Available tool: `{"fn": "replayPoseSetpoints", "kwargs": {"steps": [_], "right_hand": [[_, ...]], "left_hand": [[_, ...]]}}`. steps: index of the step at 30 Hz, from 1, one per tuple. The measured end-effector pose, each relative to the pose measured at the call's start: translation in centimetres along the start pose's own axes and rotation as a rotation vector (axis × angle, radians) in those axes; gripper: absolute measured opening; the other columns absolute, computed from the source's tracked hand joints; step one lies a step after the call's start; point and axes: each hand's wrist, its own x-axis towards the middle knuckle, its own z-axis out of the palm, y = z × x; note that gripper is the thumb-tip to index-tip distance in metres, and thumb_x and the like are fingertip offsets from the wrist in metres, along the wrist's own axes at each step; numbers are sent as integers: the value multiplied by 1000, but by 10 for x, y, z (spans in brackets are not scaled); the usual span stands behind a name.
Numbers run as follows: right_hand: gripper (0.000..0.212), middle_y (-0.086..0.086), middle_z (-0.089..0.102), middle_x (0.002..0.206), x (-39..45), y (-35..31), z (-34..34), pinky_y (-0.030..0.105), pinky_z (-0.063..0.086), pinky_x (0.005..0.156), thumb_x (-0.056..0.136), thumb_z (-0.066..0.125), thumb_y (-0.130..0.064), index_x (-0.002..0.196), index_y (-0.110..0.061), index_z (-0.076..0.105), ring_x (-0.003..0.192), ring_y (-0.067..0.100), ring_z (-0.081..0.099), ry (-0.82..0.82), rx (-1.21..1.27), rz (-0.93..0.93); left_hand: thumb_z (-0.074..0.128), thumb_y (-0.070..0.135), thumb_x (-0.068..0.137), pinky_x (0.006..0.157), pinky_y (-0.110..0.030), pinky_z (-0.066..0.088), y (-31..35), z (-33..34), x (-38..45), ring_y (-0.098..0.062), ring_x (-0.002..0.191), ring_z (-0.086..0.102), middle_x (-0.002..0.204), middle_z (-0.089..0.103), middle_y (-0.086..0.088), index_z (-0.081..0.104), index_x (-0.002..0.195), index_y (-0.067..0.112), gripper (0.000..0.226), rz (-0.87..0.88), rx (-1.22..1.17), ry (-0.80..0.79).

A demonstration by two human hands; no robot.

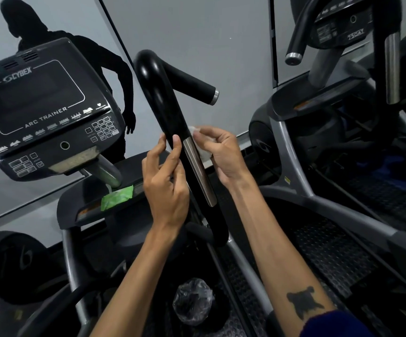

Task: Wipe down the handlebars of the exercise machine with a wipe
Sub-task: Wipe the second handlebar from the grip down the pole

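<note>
Grey gym wall (mirrored) backs handlebar; right hand holds wipe.

A green wipe packet is lying on the dark console shelf of the Cybex Arc Trainer, left of centre in the frame, just beside the silver console post. Lower centre, a crumpled clear plastic bag is sitting in a black round holder.

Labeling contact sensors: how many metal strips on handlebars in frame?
2. One metal strip runs along the near black handlebar between the hands, beside the wipe. Another is on the neighbouring machine's handlebar, upper right. Others may be hidden.
</note>
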Motion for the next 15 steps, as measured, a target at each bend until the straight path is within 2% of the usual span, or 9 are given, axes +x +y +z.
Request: {"fn": "replayPoseSetpoints", "kwargs": {"steps": [2,5,8,9,11,12,14,15], "right_hand": [[14,11,75,100,1,-1,10,29,58,92,98,60,-1,106,-2,72,94,17,72,-37,66,-12],[22,14,73,111,-1,5,8,46,49,106,103,56,-15,113,-4,73,107,24,68,-125,12,92],[21,9,75,107,-7,15,-12,48,44,114,101,60,-17,109,-4,75,111,23,67,-143,-92,144],[18,7,77,104,-12,15,-16,43,46,111,100,62,-14,107,-3,75,109,20,69,-121,-92,124],[11,-3,77,89,-23,15,-18,27,51,95,98,63,-7,97,-6,74,92,7,70,-10,-72,52],[10,-4,75,84,-28,13,-17,24,50,89,97,64,-5,95,-7,73,86,5,68,48,-54,6],[8,6,75,91,-38,6,-15,26,53,85,94,67,-5,98,-5,74,88,14,68,94,18,-82],[9,11,75,94,-45,1,-11,28,55,83,91,69,-7,98,-4,74,90,18,69,83,63,-106]], "left_hand": [[52,1,95,101,-12,36,1,0,0,5,120,42,139,49,4,63,134,14,43,-7,0,0],[53,0,96,101,-9,33,3,-4,0,6,117,41,142,48,3,61,137,14,44,-2,16,-26],[54,2,96,102,-11,35,0,-13,2,4,120,40,147,46,7,57,140,18,47,7,24,-99],[55,5,96,103,-14,36,-1,-16,2,1,122,40,147,47,8,57,141,19,47,-3,19,-120],[58,9,96,105,-19,38,2,-22,2,-9,125,44,141,53,6,60,137,20,43,-28,3,-127],[60,9,95,102,-16,40,6,-24,2,-15,122,47,134,57,3,64,133,18,39,-27,6,-110],[65,6,94,87,-7,41,16,-27,-1,-22,107,54,116,60,0,70,123,14,31,16,20,-75],[68,8,93,81,-7,43,20,-27,-3,-22,101,56,111,59,0,71,122,12,29,42,3,-87]]}}
